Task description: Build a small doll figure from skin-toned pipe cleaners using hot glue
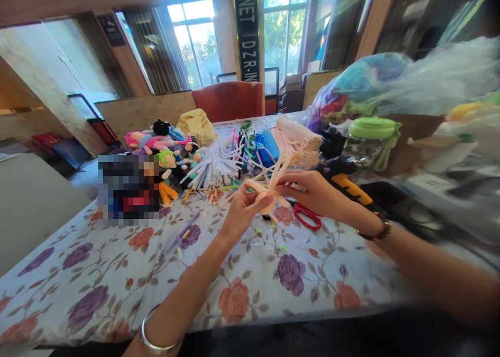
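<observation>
Above the flowered tablecloth [140,289] I hold a cluster of pale peach pipe cleaners [278,175] with both hands. Its stems fan upward, and a rounded part shows below the fingers. My left hand [245,207] pinches the cluster from the left, thumb in front. From the other side, my right hand [310,190] closes its fingers on the stems; its fingertips are partly hidden. Red-handled scissors [307,216] lie on the cloth just under my right hand. Short cut pieces and a purple pipe cleaner [182,238] are scattered to the left.
Behind my hands lie bundles of white pipe cleaners [219,161], blue ones [266,146] and peach ones [297,140]. Small dolls [167,139] are heaped at the back left. On the right are a green-lidded jar [369,138], a yellow-and-black tool [351,189] and plastic bags [429,78].
</observation>
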A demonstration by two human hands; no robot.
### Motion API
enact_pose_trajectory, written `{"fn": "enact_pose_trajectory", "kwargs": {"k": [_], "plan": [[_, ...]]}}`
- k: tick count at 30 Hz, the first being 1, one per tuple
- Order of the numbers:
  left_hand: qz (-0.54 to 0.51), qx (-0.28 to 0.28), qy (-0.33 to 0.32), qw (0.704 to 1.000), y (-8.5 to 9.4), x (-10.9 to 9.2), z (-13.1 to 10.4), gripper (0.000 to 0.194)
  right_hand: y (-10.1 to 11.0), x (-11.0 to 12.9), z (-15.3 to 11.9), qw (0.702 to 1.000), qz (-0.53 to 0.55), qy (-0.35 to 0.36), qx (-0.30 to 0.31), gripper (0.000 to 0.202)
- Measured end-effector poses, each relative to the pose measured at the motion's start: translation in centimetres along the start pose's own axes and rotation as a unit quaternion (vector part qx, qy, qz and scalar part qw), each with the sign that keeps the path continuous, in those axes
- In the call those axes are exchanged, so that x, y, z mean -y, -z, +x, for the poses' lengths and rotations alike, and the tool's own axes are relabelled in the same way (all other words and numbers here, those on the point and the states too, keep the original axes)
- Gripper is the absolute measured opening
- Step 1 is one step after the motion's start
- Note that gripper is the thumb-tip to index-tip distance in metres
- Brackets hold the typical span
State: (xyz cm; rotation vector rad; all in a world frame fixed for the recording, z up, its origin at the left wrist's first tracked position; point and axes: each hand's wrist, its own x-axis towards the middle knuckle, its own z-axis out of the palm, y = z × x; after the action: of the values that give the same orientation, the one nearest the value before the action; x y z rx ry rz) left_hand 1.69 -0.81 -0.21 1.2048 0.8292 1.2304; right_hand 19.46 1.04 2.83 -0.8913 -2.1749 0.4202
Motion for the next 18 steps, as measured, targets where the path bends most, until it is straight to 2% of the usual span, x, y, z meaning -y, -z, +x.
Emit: {"fn": "enact_pose_trajectory", "kwargs": {"k": [4,9,11,13,15,18], "plan": [[0.006,0.004,0.013,1.000,-0.1,0.1,-0.1,0.043,0.1,-0.1,0.0,0.999,0.012,-0.037,0.006,0.018],[0.016,0.003,0.024,1.000,0.2,0.2,0.0,0.041,0.9,-1.2,0.1,0.993,0.022,-0.083,-0.078,0.020],[0.020,0.006,0.025,0.999,0.2,0.1,0.0,0.043,1.1,-1.8,0.2,0.987,0.064,-0.107,-0.097,0.022],[0.025,0.020,0.029,0.999,0.1,0.0,0.0,0.045,1.2,-2.2,0.2,0.979,0.143,-0.131,-0.066,0.024],[0.029,0.037,0.033,0.998,0.2,0.0,-0.1,0.046,1.3,-2.3,0.1,0.963,0.227,-0.145,0.015,0.025],[0.035,0.061,0.035,0.997,0.4,0.2,-0.1,0.043,1.3,-2.0,-0.2,0.938,0.296,-0.126,0.129,0.022]]}}
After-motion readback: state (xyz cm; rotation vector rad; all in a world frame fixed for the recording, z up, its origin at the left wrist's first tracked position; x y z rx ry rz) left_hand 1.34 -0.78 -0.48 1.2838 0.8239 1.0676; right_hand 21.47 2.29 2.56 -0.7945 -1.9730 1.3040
